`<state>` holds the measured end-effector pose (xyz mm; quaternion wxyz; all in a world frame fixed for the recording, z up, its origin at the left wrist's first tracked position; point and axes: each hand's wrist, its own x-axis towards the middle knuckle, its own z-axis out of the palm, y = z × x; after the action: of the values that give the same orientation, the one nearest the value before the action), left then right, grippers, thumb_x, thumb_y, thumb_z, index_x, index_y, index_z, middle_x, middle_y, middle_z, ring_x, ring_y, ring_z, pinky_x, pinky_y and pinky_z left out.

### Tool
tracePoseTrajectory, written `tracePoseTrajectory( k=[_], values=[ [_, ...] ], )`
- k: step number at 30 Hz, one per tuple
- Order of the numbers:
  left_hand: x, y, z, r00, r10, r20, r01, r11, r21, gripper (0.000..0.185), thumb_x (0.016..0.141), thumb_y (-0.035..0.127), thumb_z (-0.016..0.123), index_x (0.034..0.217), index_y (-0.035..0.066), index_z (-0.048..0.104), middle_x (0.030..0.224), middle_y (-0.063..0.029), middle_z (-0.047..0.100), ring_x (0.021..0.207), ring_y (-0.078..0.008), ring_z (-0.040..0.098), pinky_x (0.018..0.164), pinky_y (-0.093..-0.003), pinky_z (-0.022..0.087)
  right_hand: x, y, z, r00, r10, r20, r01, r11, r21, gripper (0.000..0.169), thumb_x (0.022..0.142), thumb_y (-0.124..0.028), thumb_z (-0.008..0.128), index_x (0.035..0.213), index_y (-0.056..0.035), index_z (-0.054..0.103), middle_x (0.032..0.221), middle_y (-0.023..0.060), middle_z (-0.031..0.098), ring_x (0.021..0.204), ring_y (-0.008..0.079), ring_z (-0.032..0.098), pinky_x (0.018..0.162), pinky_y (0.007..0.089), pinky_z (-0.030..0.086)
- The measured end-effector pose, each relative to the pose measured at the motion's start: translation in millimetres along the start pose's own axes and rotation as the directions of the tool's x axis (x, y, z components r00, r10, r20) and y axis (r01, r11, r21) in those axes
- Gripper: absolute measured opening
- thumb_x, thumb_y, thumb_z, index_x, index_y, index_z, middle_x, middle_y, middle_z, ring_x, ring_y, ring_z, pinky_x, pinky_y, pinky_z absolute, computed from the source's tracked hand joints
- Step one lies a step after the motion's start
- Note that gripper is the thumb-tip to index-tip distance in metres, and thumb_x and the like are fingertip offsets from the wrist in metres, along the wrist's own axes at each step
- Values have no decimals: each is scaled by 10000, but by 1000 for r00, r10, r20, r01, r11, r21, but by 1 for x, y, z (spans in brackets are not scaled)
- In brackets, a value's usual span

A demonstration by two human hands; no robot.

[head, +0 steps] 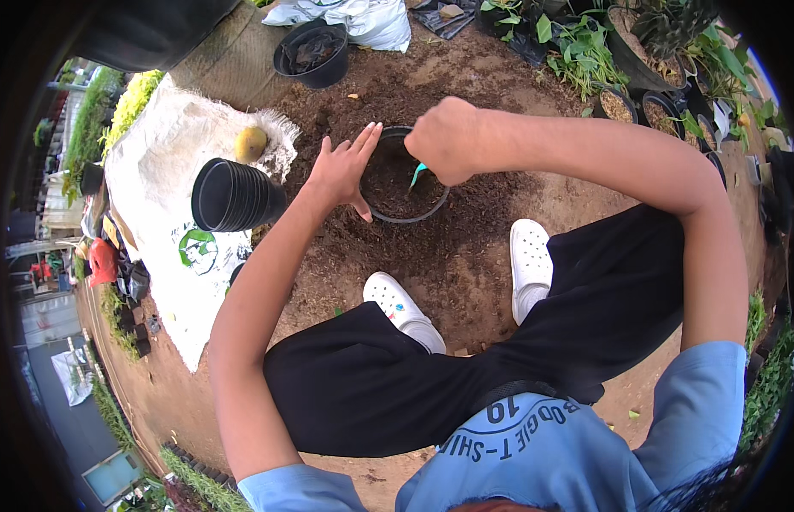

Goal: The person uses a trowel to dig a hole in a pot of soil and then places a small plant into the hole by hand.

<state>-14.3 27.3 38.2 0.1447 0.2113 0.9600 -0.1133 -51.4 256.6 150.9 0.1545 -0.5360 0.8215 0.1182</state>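
A round black plastic pot (406, 219) with dark soil (390, 185) in it stands on the ground in front of me. My left hand (339, 169) lies against the left side of its rim, fingers straight and spread, thumb apart. Above the right side of the pot, my right hand (445, 141) is closed in a fist around a small teal hand tool (417, 174). The lower part of that tool reaches down to the soil; its handle is hidden by the fist, and its exact kind cannot be told.
Left of the pot, a nested stack of black pots (234, 195) lies on a white woven sack (160, 160), near a yellowish round fruit (250, 144). Another black pot (312, 57) stands farther back. Potted plants (582, 54) line the right. My white clogs (397, 299) flank loose soil.
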Motion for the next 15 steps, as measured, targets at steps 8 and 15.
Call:
tracePoseTrajectory(
  k=[8, 15],
  values=[
    [-1, 3, -3, 999, -14, 32, 16, 999, -44, 1680, 332, 486, 993, 1626, 118, -12, 1691, -81, 186, 1389, -340, 478, 1135, -644, 330, 23, 22, 56, 973, -170, -159, 169, 985, -16, 176, 777, -204, 754, 762, -30, 734, 729, 160, 720, 743, 335, 732, 640, 446, 575],
    [0, -2, 3, 1000, 1, -10, -1, 1000, -4, 1690, 330, 541, 984, 1622, 89, -7, 1680, -97, 215, 1337, -357, 525, 1111, -645, 359, 16, 17, 23, 923, -198, -330, 188, 980, -63, 110, 634, -90, 723, 743, -77, 723, 711, 163, 706, 724, 354, 722, 620, 449, 571]
  ],
)
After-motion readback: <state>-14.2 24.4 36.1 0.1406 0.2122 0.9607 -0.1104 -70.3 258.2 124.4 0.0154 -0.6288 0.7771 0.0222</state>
